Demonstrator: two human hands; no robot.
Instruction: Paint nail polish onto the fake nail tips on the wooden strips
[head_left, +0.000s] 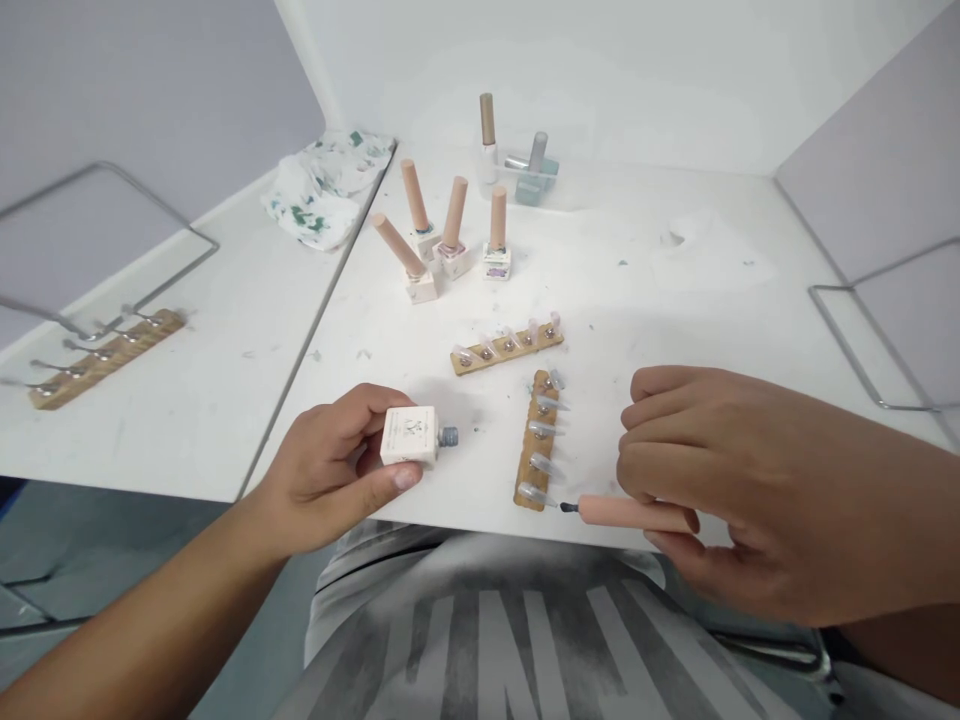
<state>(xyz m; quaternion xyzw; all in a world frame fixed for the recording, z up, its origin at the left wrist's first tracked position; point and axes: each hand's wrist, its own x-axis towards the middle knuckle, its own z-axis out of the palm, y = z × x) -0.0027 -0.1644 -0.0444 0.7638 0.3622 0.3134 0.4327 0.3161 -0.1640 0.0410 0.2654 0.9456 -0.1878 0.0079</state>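
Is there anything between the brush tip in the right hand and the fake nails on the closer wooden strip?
Nothing visible. The right hand holds the brush with its tip beside the lowest nail on the upright wooden strip. The left hand holds the open bottle off to the side.

Print shows in three places; little of it reads.

The grey shirt (525, 640) at the bottom edge of the view bears large pale block letters, partly cut off, of which "UN" is all that can be made out. The white bottle (409, 436) held in the left hand (330, 470), over the near edge of the table (637, 250), carries a small dark mark on its face, too small to read. The labels on the bottles (450, 258) standing toward the far side are blurred.
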